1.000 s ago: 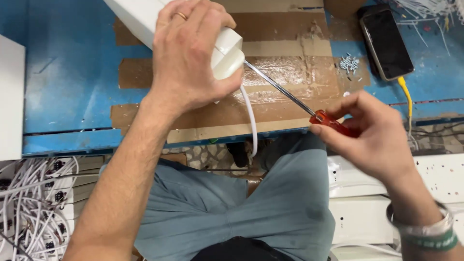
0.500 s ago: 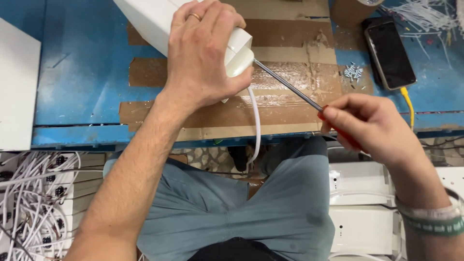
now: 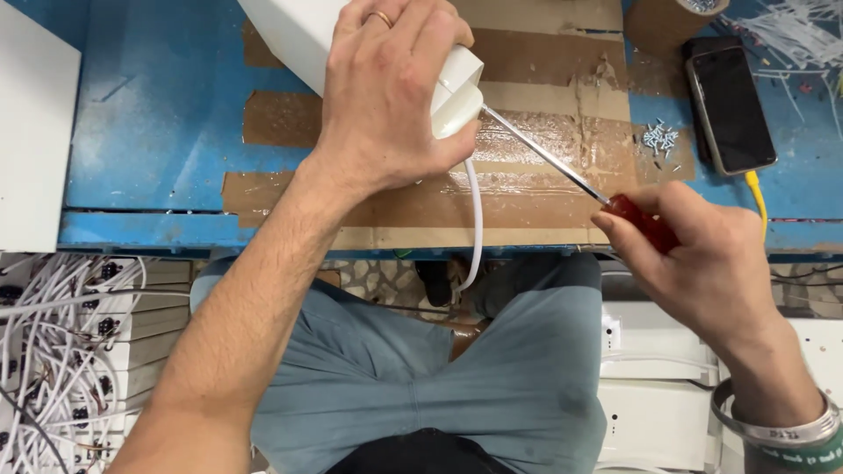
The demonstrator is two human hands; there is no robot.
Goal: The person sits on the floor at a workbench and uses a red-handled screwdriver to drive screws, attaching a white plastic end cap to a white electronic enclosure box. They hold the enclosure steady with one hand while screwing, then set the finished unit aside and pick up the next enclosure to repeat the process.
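left hand (image 3: 386,96) grips white casing (image 3: 299,35) | right hand (image 3: 702,263) holds screwdriver (image 3: 562,167)

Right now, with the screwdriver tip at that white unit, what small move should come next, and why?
Probably a twist of the right hand on the red handle. The screwdriver shaft already reaches the end of the white unit, which the left hand clamps firmly over the blue bench, so it seems braced for turning.

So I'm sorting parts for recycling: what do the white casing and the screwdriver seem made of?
White casing: probably moulded plastic, smooth with a soft sheen. Screwdriver: bright, reflective metal shaft, likely steel; its red grip looks like glossy translucent plastic.
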